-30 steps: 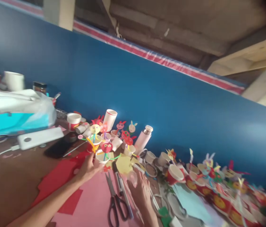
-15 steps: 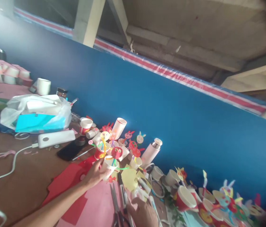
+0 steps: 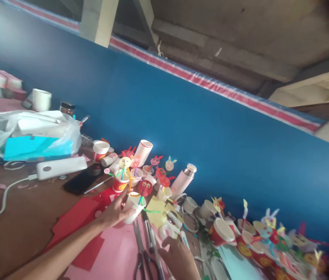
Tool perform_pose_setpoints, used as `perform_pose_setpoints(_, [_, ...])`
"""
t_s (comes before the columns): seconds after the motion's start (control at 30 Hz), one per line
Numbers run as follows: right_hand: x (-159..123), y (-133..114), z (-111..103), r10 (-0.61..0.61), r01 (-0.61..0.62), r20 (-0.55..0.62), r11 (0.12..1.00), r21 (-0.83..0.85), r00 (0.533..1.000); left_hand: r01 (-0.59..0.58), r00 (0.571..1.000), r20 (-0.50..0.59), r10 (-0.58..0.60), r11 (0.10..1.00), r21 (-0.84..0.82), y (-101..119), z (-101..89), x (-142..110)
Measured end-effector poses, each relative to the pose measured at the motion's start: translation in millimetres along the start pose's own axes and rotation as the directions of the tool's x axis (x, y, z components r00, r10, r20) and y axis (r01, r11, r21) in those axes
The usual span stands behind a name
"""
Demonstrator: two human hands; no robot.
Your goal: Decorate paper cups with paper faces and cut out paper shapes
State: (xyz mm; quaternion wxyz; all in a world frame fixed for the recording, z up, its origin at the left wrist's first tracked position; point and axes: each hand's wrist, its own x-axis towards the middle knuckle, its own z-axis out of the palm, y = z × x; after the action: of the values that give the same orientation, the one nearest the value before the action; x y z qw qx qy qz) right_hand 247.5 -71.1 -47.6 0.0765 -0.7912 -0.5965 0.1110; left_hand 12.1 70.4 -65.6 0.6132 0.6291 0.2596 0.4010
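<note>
My left hand (image 3: 116, 212) is closed around the side of a white paper cup (image 3: 133, 210). Out of that cup rise a red round paper face (image 3: 145, 188) and coloured pipe-cleaner-like strips, one green strip reaching right. Low in the view, my right hand (image 3: 178, 254) hovers over or touches the pens, thumb and forefinger apart, with nothing visible between them; its other fingertips are hidden. Just left of it lie black-handled scissors (image 3: 143, 254) and a dark pen (image 3: 148, 231). A white tape roll (image 3: 166, 231) and a white marker (image 3: 184, 239) are right beyond its fingers.
Red paper (image 3: 76, 223) and pink paper (image 3: 114, 249) cover the table front. Decorated cups (image 3: 222, 231) crowd the right side. A pink thermos (image 3: 183, 181) stands by the blue wall (image 3: 211, 136). Leftward are a black phone (image 3: 79, 181), a white power bank (image 3: 62, 168) and a plastic bag (image 3: 0, 132).
The view has swung slightly, shifting most things left and up. My left hand keeps its hold on the cup. My right hand has shifted slightly over the pens.
</note>
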Motion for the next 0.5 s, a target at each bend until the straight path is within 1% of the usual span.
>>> perform_pose_setpoints(0.17, [-3.9, -4.3, 2.3, 0.02, -0.02, -0.004, 1.0, 0.003, 1.0, 0.02, 1.0, 0.005, -0.02, 1.0, -0.004, -4.3, -2.5, 2.8])
perform_pose_setpoints(0.23, [-5.1, -4.7, 1.7, 0.025, -0.025, -0.008, 1.0, 0.006, 1.0, 0.027, 0.999, -0.044, -0.024, 0.997, 0.069, -5.0, -3.8, 3.8])
perform_pose_setpoints(0.3, [-6.7, -4.4, -2.2, 0.027, -0.027, -0.02, 1.0, 0.006, 0.999, 0.027, 0.993, -0.117, -0.006, 0.984, 0.175, -6.0, -5.2, 4.8])
perform_pose_setpoints(0.37, [-7.9, -2.6, -8.7, 0.035, -0.035, -0.039, 0.999, -0.001, 0.999, 0.031, 0.987, -0.159, 0.009, 0.969, 0.243, -6.3, -6.4, 5.7])
perform_pose_setpoints(0.5, [-8.3, 7.1, -21.4, 0.107, -0.11, -0.102, 0.994, -0.027, 0.989, 0.057, 0.988, -0.155, -0.02, 0.97, 0.237, -1.9, -6.1, 7.4])
